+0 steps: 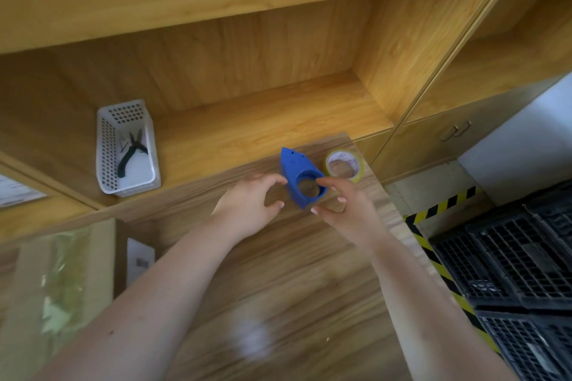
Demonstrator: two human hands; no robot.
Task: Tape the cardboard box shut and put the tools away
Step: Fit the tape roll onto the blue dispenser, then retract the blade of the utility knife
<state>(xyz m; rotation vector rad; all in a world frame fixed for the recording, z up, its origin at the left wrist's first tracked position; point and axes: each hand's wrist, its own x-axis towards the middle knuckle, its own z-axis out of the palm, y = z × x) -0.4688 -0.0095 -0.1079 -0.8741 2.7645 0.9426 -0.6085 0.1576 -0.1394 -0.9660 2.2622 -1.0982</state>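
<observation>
A blue tape dispenser [298, 176] lies on the wooden table [297, 272] near its far edge. Just right of it lies a roll of yellowish clear tape [343, 165]. My left hand [250, 207] is open, fingers spread, just left of the dispenser. My right hand [349, 210] is open too, its index finger touching the dispenser's round rim. The cardboard box [62, 288], with shiny tape along its top, sits at the lower left, partly out of view.
A white perforated basket [105, 161] holding black pliers [131, 151] stands on the wooden shelf [263, 120] behind the table. Black plastic crates [520, 272] are stacked at the right beside yellow-black floor tape [442, 204]. A cabinet door with a handle [458, 131] lies right.
</observation>
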